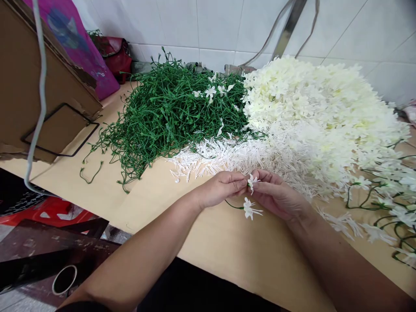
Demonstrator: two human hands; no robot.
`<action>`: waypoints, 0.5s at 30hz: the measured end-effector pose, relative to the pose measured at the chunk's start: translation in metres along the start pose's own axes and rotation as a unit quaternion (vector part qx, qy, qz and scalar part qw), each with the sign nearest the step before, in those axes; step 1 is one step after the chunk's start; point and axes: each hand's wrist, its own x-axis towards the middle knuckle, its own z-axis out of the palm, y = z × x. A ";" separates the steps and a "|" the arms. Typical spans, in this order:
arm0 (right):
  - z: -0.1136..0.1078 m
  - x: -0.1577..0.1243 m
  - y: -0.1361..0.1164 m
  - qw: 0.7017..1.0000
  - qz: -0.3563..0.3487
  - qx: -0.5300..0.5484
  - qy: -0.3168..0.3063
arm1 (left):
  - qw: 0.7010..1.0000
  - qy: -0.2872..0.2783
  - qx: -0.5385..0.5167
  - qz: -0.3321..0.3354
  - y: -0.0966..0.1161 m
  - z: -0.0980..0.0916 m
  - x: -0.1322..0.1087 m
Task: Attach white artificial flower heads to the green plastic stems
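We see both hands close together over the table (156,199), near its front edge. The left hand (224,189) has its fingers drawn narrow; from under it comes a thin green stem (234,206), which it seems to hold. The right hand (276,196) pinches at a small white flower (252,183), which sits exactly between the fingertips of both hands. A second flower (250,209) hangs just below, on the end of the green stem — this one looks already put together, with its white threads pointing out to the right.

About how far along the work is, we can judge only from the heaps. At the right edge lie flowers on stems (403,214), which appear to be done, and they are rather few. What is left looks much more: a big heap of bare green stems (162,108), a large mound of loose white blossoms (312,93) and, in front, a pile of white threads (240,156). So we would say the greater part is not yet done.
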 end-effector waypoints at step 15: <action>-0.002 0.003 -0.007 0.998 0.049 -0.032 0.002 | 1.000 -0.011 0.024 0.010 -0.001 0.001 0.000</action>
